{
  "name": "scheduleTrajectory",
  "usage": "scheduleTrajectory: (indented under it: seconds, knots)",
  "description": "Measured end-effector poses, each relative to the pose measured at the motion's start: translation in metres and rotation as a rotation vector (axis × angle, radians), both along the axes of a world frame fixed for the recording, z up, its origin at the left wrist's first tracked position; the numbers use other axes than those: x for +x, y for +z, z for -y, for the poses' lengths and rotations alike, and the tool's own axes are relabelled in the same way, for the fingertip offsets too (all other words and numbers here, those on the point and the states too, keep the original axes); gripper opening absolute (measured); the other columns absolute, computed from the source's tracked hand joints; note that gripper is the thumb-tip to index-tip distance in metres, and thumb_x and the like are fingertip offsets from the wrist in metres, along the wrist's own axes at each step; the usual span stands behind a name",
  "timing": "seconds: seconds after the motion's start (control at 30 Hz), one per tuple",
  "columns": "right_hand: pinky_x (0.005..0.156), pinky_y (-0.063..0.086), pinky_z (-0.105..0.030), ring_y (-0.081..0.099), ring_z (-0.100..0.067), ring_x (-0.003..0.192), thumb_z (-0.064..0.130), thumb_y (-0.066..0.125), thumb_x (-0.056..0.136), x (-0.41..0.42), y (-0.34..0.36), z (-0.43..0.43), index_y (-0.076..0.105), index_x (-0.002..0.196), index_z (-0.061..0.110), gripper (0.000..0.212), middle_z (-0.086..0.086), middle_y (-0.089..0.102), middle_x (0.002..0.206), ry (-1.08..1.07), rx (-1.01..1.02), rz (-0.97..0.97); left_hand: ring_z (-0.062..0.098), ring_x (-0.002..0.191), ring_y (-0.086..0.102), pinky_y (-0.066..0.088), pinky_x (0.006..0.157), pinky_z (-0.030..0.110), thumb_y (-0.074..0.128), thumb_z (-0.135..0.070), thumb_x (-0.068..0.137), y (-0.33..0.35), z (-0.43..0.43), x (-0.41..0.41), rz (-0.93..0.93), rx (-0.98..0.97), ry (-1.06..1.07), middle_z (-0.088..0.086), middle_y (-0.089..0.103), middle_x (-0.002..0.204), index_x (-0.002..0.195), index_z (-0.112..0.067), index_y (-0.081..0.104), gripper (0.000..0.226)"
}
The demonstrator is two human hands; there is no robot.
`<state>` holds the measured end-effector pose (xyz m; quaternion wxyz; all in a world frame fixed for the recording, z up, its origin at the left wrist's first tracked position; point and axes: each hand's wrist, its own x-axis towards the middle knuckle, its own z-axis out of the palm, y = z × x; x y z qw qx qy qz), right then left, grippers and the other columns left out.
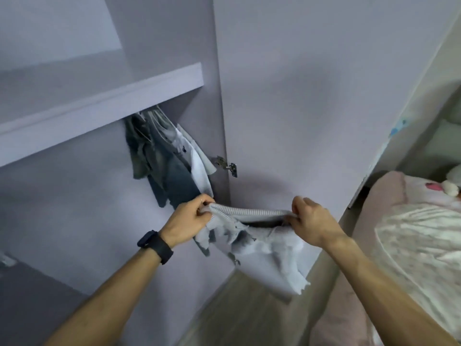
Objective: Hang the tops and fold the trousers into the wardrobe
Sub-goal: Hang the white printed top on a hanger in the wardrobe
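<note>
A pale grey garment (269, 255) with a ribbed elastic band hangs stretched between my hands, its frayed lower edge drooping toward the floor. My left hand (189, 216), with a dark watch on the wrist, grips the band's left end. My right hand (311, 221) pinches the band's right end. Behind them, inside the lilac wardrobe (74, 196), several tops (169, 166) in grey, denim blue and white hang under a shelf (104, 103).
The open wardrobe door (311, 96) stands straight ahead with a metal hinge (225, 164) at its inner edge. A bed with pink and white bedding (411, 233) lies to the right. Wooden floor (249, 308) shows below the garment.
</note>
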<state>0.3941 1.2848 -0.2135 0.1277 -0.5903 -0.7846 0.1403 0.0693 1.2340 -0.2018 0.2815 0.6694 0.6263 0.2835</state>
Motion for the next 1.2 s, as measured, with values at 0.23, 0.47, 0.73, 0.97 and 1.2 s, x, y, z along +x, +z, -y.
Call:
scheduleTrajectory:
  seconds: [0.23, 0.47, 0.73, 0.97, 1.2]
  knots:
    - [0.068, 0.044, -0.042, 0.059, -0.046, 0.084, 0.017, 0.053, 0.091, -0.105, 0.036, -0.040, 0.045, 0.103, 0.013, 0.014, -0.019, 0.067, 0.089, 0.045, 0.012, -0.070, 0.021, 0.081, 0.058, 0.053, 0.075, 0.042, 0.042, -0.015, 0.100, 0.015, 0.017, -0.070, -0.454, 0.213, -0.038, -0.002, 0.054, 0.105, 0.134, -0.038, 0.047, 0.041]
    - [0.067, 0.060, -0.042, 0.071, -0.031, 0.066, 0.005, 0.051, 0.091, -0.170, 0.030, -0.080, 0.073, 0.101, 0.017, 0.027, -0.010, 0.072, 0.084, 0.190, -0.310, -0.395, 0.013, 0.076, 0.060, 0.053, 0.073, 0.031, 0.048, -0.015, 0.095, 0.010, 0.043, -0.097, -0.358, 0.128, 0.185, -0.005, 0.064, 0.097, 0.127, -0.039, 0.050, 0.040]
    - [0.056, 0.054, -0.031, 0.064, -0.018, 0.055, 0.001, 0.064, 0.090, -0.223, -0.008, -0.086, 0.074, 0.089, 0.012, 0.015, -0.002, 0.067, 0.064, 0.389, -0.793, -0.620, 0.003, 0.071, 0.058, 0.048, 0.069, 0.022, 0.062, -0.003, 0.086, -0.006, 0.112, -0.081, -0.173, 0.010, 0.577, -0.010, 0.069, 0.083, 0.094, -0.028, 0.070, 0.027]
    - [0.067, 0.061, -0.032, 0.072, -0.020, 0.070, 0.000, 0.068, 0.087, -0.249, 0.002, -0.049, 0.080, 0.076, 0.020, 0.026, -0.006, 0.075, 0.077, 0.630, -0.936, -0.572, 0.006, 0.067, 0.057, 0.040, 0.061, 0.013, 0.056, -0.006, 0.083, 0.000, 0.178, -0.043, -0.325, -0.085, 0.879, -0.016, 0.061, 0.072, 0.085, -0.031, 0.066, 0.027]
    - [0.073, 0.063, -0.037, 0.073, -0.022, 0.066, 0.006, 0.068, 0.091, -0.277, 0.024, 0.001, 0.076, 0.085, 0.014, 0.013, -0.008, 0.071, 0.079, 0.727, -0.880, -0.558, 0.011, 0.076, 0.059, 0.042, 0.061, 0.025, 0.053, -0.070, 0.078, -0.018, 0.210, -0.037, -0.121, -0.313, 1.124, -0.009, 0.064, 0.083, 0.083, -0.029, 0.056, 0.041]
